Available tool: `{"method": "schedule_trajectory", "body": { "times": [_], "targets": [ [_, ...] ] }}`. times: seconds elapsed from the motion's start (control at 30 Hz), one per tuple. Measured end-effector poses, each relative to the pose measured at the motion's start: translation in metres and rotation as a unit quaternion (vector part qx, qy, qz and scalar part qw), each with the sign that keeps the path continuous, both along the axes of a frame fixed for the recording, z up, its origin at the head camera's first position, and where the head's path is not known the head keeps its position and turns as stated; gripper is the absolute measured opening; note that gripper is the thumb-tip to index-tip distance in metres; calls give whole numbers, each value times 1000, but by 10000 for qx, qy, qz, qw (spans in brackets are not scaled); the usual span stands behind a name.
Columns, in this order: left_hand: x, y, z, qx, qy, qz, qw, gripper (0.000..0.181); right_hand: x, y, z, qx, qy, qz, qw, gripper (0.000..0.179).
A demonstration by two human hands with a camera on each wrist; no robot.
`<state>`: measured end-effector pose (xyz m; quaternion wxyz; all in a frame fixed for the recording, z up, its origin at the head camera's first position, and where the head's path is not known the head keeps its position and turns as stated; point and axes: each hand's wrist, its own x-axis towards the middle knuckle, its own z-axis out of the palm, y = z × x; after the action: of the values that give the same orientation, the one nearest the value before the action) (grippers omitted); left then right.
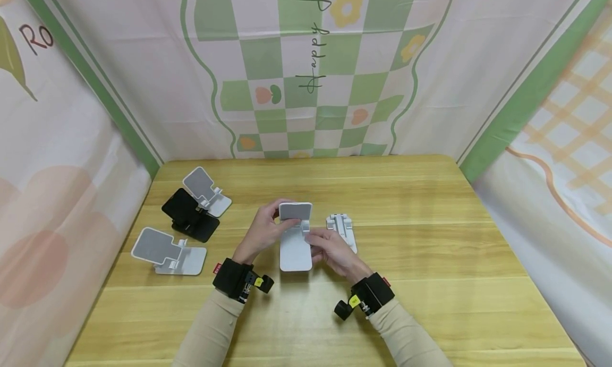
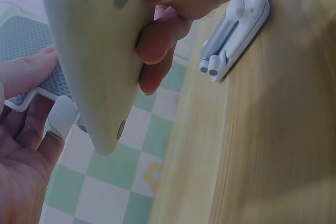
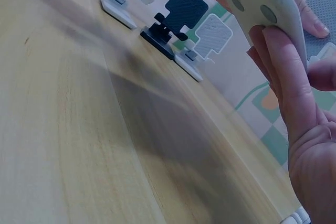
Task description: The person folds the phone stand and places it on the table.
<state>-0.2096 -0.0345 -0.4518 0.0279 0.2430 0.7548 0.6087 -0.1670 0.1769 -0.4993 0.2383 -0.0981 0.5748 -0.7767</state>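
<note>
Between the tabletop's (image 1: 454,282) side edges, your left hand (image 1: 268,227) and right hand (image 1: 336,253) are gripping and seemingly unfolding a white stand (image 1: 295,254), likely needing tilting

wood-grain table (image 1: 454,292), green-and-white checked backdrop (image 1: 298,112) behind, orange-plaid cloth (image 1: 574,144) at right, pink-patterned cloth (image 1: 67,213) at left

From above and behind the grip, the head view looks forward and down, well back. The tilted wrist views sit close below the grip, sharing the underside of the held stand (image 2: 92,56): the left faces rightward to the folded stand (image 2: 239,35), the right leftward to the black stand (image 3: 186,9)
</note>
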Motion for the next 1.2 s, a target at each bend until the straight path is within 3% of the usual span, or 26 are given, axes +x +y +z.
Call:
{"method": "schedule_trajectory", "body": {
  "times": [0.13, 0.33, 0.47, 0.57, 0.67, 0.87, 1.07, 1.2],
  "targets": [
    [0, 0, 0, -14, -51, -54, 10000, 40, 0, 0, -1, 12, 27, 14, 10000, 45],
    [0, -1, 2, -116, 130, -176, 9997, 40, -1, 0, -2, 43, 52, 30, 10000, 44],
    [2, -1, 8, -164, 517, -109, 9985, 45, -1, 0, -3, 89, 17, -7, 10000, 44],
    [3, -1, 14, -266, 1112, -10, 9934, 47, -1, 1, -3, 148, 0, -14, 9999, 45],
    [4, 0, 21, -496, 1860, 77, 9813, 41, -1, 1, -4, 217, -26, -17, 9998, 45],
    [8, 2, 36, -1044, 3045, 241, 9465, 24, -2, 2, -7, 311, -41, -52, 9995, 46],
    [12, 6, 42, -1516, 3552, 276, 9220, 20, -1, 1, -7, 376, -32, -166, 9991, 47],
    [13, 7, 44, -1711, 3642, 276, 9151, 20, -1, 1, -8, 354, -32, -290, 9989, 46]
  ]
}}
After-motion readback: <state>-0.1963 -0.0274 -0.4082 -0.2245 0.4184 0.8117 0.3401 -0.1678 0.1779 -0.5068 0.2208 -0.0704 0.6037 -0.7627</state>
